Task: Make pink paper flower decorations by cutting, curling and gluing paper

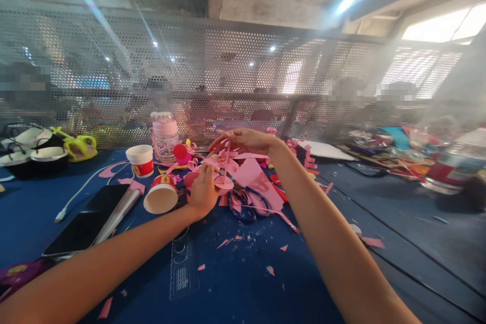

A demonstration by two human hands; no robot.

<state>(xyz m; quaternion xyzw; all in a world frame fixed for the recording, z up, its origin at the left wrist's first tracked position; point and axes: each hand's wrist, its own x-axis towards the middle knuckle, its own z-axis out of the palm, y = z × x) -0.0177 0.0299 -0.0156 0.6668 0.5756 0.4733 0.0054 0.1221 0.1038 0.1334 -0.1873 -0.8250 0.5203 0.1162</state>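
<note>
1. Head view, left hand: the left hand (204, 191) is at the left edge of a pink paper disc (224, 183), its fingers curled close together; how firmly they grip the paper, I cannot tell.
2. Head view, right hand: the right hand (248, 140) reaches leftward over the paper, palm down, near the top of a narrow pink strip (227, 162) that rises from the disc. Its fingers are stretched out and partly overlap; whether they pinch the strip, I cannot tell.
3. Head view, middle: the disc sits between the hands and the scissors (247, 208), whose dark blue handles face the wearer. A larger pink sheet (255, 178) lies just right of the disc, among a heap of cut scraps.
4. Head view, left side: an upright paper cup (143, 169) stands behind a tipped cup (161, 197), whose mouth faces the wearer. A bottle (165, 137) with a pink lid is behind them. A dark phone (87, 220) lies near a white cable (78, 193).
5. Head view, front: a clear ruler (184, 271) with cut-out shapes lies on the blue tabletop (261, 291), with small scraps about.
6. Head view, right and back: a white sheet (325, 151) lies beyond the right forearm, near a perforated screen (243, 68); black cords (404, 269) cross the right side.
</note>
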